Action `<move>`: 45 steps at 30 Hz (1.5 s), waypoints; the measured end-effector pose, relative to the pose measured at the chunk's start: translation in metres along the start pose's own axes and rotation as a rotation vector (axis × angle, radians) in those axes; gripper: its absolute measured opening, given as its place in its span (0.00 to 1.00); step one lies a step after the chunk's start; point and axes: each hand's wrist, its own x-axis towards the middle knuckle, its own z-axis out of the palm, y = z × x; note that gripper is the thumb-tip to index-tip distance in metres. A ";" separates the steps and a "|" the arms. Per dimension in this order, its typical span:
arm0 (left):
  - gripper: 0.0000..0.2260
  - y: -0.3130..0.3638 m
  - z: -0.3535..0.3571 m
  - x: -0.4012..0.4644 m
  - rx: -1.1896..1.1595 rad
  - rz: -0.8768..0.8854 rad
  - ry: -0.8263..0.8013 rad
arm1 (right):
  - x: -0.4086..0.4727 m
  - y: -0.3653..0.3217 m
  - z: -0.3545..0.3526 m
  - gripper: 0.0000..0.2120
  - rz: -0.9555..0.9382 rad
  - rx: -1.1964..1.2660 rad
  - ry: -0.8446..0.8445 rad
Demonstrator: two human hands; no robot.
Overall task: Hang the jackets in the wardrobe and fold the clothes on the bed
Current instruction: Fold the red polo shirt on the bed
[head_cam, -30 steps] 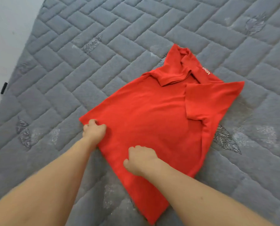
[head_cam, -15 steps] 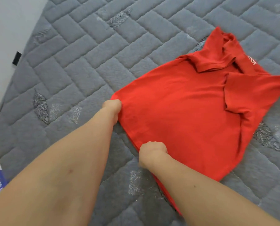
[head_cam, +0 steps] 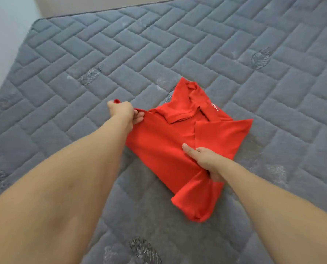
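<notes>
A red polo shirt (head_cam: 164,147) lies partly folded on the grey quilted mattress (head_cam: 178,50), collar away from me and one sleeve folded over at the right. My left hand (head_cam: 123,112) grips the shirt's hem corner near the collar's left side, with a bit of red cloth sticking out above the fist. My right hand (head_cam: 206,161) holds the other part of the hem over the middle of the shirt, thumb straight on top and fingers tucked under the cloth. Below that hand a loose fold of cloth hangs toward me.
The mattress fills nearly the whole view. Its far left corner (head_cam: 37,21) meets a pale wall and a beige strip of floor or frame at the top left.
Both hands have lifted the hem and carried it away from me, up over the body of the shirt toward the collar. The camera view has also shifted, with the shirt now nearer the centre.
</notes>
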 end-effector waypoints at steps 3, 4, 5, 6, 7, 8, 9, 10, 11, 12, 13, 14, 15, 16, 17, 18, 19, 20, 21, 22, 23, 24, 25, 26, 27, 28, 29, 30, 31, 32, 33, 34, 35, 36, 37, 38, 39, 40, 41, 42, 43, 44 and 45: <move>0.26 0.034 0.067 -0.006 0.056 0.133 -0.103 | -0.007 -0.010 -0.057 0.37 0.113 -0.182 -0.154; 0.23 0.044 0.087 -0.006 0.079 0.174 -0.095 | -0.008 -0.012 -0.077 0.32 0.168 -0.307 -0.156; 0.19 0.051 0.107 -0.005 0.106 0.211 -0.082 | -0.005 -0.013 -0.101 0.24 0.222 -0.424 -0.126; 0.15 0.056 0.126 -0.002 0.135 0.239 -0.080 | -0.002 -0.015 -0.123 0.14 0.259 -0.511 -0.074; 0.13 0.058 0.145 0.002 0.164 0.263 -0.098 | 0.002 -0.018 -0.144 0.08 0.272 -0.566 0.012; 0.11 0.058 0.163 0.006 0.200 0.282 -0.137 | 0.008 -0.023 -0.163 0.09 0.253 -0.628 0.141; 0.10 0.056 0.180 0.012 0.278 0.316 -0.181 | 0.017 -0.027 -0.180 0.10 0.222 -0.684 0.288; 0.14 0.051 0.197 0.017 0.410 0.371 -0.225 | 0.028 -0.029 -0.192 0.12 0.179 -0.722 0.452; 0.20 0.042 0.212 0.024 0.568 0.426 -0.278 | 0.040 -0.029 -0.199 0.14 0.145 -0.723 0.596; 0.25 0.029 0.226 0.032 0.711 0.468 -0.347 | 0.053 -0.026 -0.203 0.16 0.144 -0.673 0.703; 0.29 0.010 0.238 0.040 0.838 0.469 -0.422 | 0.067 -0.020 -0.205 0.17 0.150 -0.603 0.790; 0.32 -0.014 0.248 0.048 0.970 0.444 -0.471 | 0.079 -0.011 -0.204 0.16 0.144 -0.551 0.871; 0.34 -0.040 0.255 0.054 1.118 0.437 -0.457 | 0.091 0.001 -0.204 0.16 0.117 -0.526 0.958; 0.36 -0.064 0.257 0.058 1.250 0.477 -0.385 | 0.102 0.015 -0.201 0.15 0.057 -0.531 1.057; 0.37 -0.086 0.257 0.060 1.322 0.562 -0.285 | 0.112 0.029 -0.197 0.14 -0.029 -0.554 1.150; 0.37 -0.102 0.259 0.062 1.333 0.672 -0.189 | 0.122 0.042 -0.195 0.14 -0.120 -0.587 1.236; 0.36 -0.112 0.260 0.064 1.328 0.752 -0.116 | 0.132 0.051 -0.194 0.14 -0.198 -0.610 1.323; 0.36 -0.115 0.261 0.066 1.328 0.804 -0.065 | 0.140 0.055 -0.195 0.13 -0.249 -0.625 1.370; 0.36 -0.114 0.262 0.067 1.341 0.827 -0.050 | 0.145 0.058 -0.197 0.13 -0.259 -0.642 1.364; 0.36 -0.111 0.263 0.065 1.354 0.819 -0.055 | 0.144 0.058 -0.198 0.13 -0.242 -0.665 1.342; 0.36 -0.108 0.263 0.063 1.360 0.801 -0.063 | 0.141 0.056 -0.199 0.14 -0.216 -0.684 1.320; 0.36 -0.108 0.262 0.061 1.366 0.788 -0.071 | 0.137 0.053 -0.199 0.14 -0.193 -0.690 1.303; 0.36 -0.108 0.263 0.059 1.371 0.782 -0.073 | 0.133 0.049 -0.199 0.14 -0.177 -0.686 1.283; 0.36 -0.107 0.263 0.057 1.372 0.780 -0.070 | 0.131 0.045 -0.198 0.14 -0.169 -0.681 1.263; 0.36 -0.107 0.264 0.057 1.375 0.770 -0.064 | 0.130 0.041 -0.197 0.14 -0.170 -0.670 1.254; 0.36 -0.107 0.264 0.057 1.381 0.757 -0.064 | 0.129 0.036 -0.198 0.15 -0.185 -0.650 1.259; 0.36 -0.107 0.265 0.058 1.387 0.747 -0.070 | 0.128 0.031 -0.199 0.17 -0.227 -0.628 1.275; 0.36 -0.108 0.265 0.058 1.393 0.742 -0.075 | 0.127 0.025 -0.199 0.20 -0.295 -0.612 1.293; 0.36 -0.107 0.265 0.058 1.396 0.743 -0.077 | 0.127 0.018 -0.196 0.22 -0.385 -0.603 1.302; 0.36 -0.106 0.265 0.057 1.398 0.742 -0.081 | 0.127 0.012 -0.190 0.23 -0.485 -0.598 1.281; 0.36 -0.105 0.265 0.057 1.399 0.738 -0.087 | 0.128 0.006 -0.181 0.23 -0.572 -0.601 1.226; 0.36 -0.104 0.264 0.057 1.400 0.735 -0.091 | 0.129 0.002 -0.171 0.25 -0.621 -0.628 1.142; 0.36 -0.104 0.264 0.056 1.399 0.734 -0.090 | 0.131 0.000 -0.160 0.27 -0.619 -0.696 1.047; 0.36 -0.105 0.264 0.056 1.393 0.740 -0.087 | 0.135 0.000 -0.151 0.29 -0.571 -0.797 0.964; 0.35 -0.105 0.264 0.055 1.384 0.751 -0.086 | 0.141 0.001 -0.143 0.31 -0.508 -0.893 0.899; 0.35 -0.107 0.263 0.056 1.374 0.765 -0.082 | 0.147 0.003 -0.139 0.32 -0.458 -0.955 0.862; 0.35 -0.109 0.264 0.059 1.365 0.784 -0.076 | 0.153 0.005 -0.139 0.34 -0.432 -0.985 0.858; 0.35 -0.111 0.265 0.061 1.353 0.802 -0.067 | 0.159 0.007 -0.140 0.35 -0.423 -0.998 0.870; 0.35 -0.111 0.265 0.063 1.340 0.812 -0.057 | 0.164 0.009 -0.140 0.35 -0.428 -1.011 0.883; 0.35 -0.112 0.264 0.063 1.330 0.818 -0.052 | 0.165 0.011 -0.140 0.36 -0.435 -1.018 0.896; 0.35 -0.112 0.263 0.062 1.325 0.824 -0.055 | 0.166 0.012 -0.139 0.36 -0.439 -1.016 0.904; 0.35 -0.111 0.262 0.062 1.321 0.826 -0.067 | 0.166 0.013 -0.138 0.36 -0.443 -1.015 0.912; 0.36 -0.109 0.262 0.062 1.316 0.817 -0.093 | 0.166 0.013 -0.137 0.35 -0.443 -1.020 0.919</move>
